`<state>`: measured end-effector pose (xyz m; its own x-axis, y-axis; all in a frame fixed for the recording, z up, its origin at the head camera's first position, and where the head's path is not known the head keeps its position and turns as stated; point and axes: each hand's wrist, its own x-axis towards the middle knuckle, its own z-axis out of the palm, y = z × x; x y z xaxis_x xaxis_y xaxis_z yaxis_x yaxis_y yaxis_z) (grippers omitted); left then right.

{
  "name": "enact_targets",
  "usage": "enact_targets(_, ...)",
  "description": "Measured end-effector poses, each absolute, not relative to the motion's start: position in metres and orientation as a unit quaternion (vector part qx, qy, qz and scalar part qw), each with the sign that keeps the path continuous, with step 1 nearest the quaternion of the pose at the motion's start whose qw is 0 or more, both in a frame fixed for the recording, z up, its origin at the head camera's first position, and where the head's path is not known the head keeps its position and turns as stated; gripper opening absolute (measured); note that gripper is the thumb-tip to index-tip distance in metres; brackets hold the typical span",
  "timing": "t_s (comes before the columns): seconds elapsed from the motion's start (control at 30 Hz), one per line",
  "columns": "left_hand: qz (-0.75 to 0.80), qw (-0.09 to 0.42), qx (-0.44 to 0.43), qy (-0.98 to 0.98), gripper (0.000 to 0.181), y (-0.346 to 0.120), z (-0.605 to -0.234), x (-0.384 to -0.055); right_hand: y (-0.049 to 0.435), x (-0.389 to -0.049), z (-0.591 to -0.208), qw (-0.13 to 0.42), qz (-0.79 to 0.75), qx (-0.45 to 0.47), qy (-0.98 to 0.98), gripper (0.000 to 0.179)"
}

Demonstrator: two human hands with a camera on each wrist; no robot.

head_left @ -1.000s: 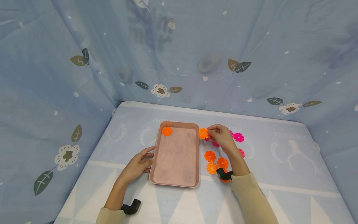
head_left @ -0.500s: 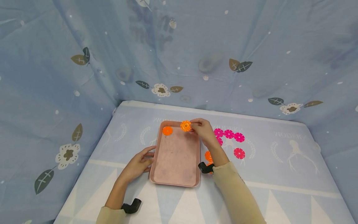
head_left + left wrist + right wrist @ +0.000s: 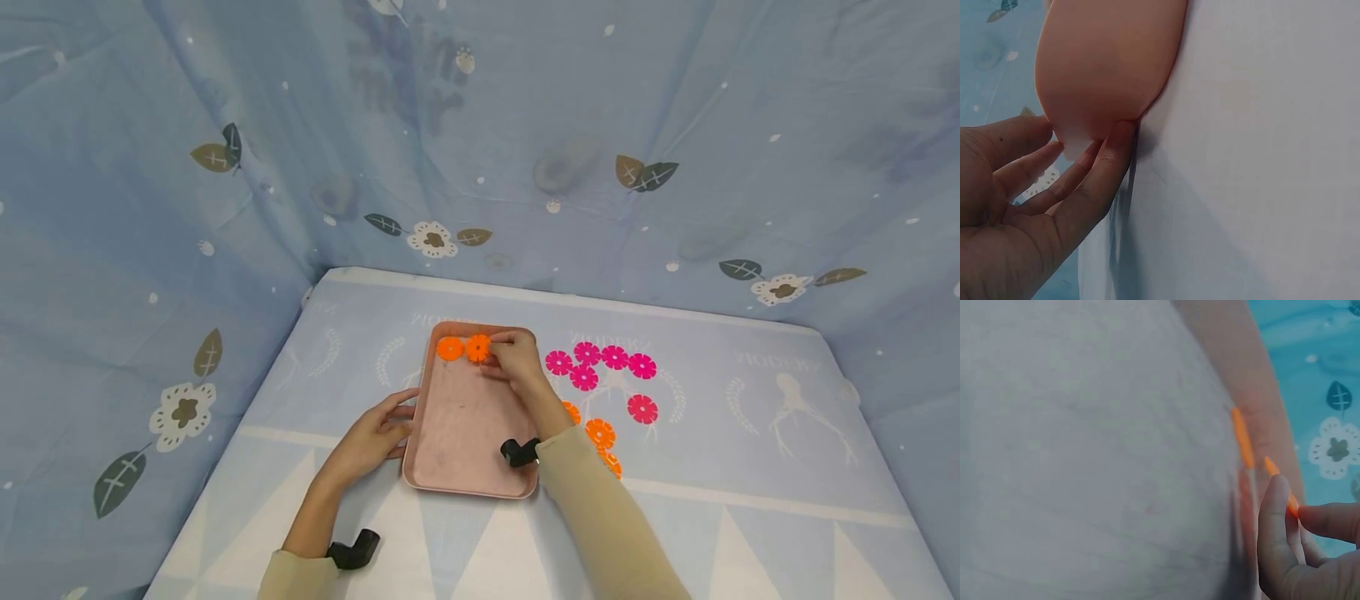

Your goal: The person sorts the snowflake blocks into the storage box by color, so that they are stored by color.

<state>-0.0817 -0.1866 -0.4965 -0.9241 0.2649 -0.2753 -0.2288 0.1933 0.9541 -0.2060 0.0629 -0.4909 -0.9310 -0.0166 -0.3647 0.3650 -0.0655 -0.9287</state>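
your head view is softly, evenly lit, orange discs [image 3: 600,433] strongly saturated. your left wrist view runs dimmer: dark shadow just beside the tray [image 3: 1110,56], smooth falloff across the pale cloth [image 3: 1266,144]. your right wrist view is worst (grey, hazy, mottled), with shadow pooling toward the lower right and the orange discs soft-edged.

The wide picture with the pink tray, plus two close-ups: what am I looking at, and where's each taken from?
No machine here, just a person working bare-handed. The wide view comes from a camera worn on the head; each close-up from a camera on one wrist. On the patterned cloth lies the pink tray. The left hand touches its side; the right hand pinches an orange disc over it, beside another orange disc lying inside. To the tray's right lie pink discs and more orange discs.
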Motion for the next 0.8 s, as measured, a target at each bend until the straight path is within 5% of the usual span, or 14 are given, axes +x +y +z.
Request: enact_targets(0.8, 0.637, 0.194, 0.017, 0.746, 0.051, -0.1871, -0.4963, -0.0814, 0.0649, -0.2011, -0.4895, 0.110, -0.651, 0.109, 0.743, 0.027)
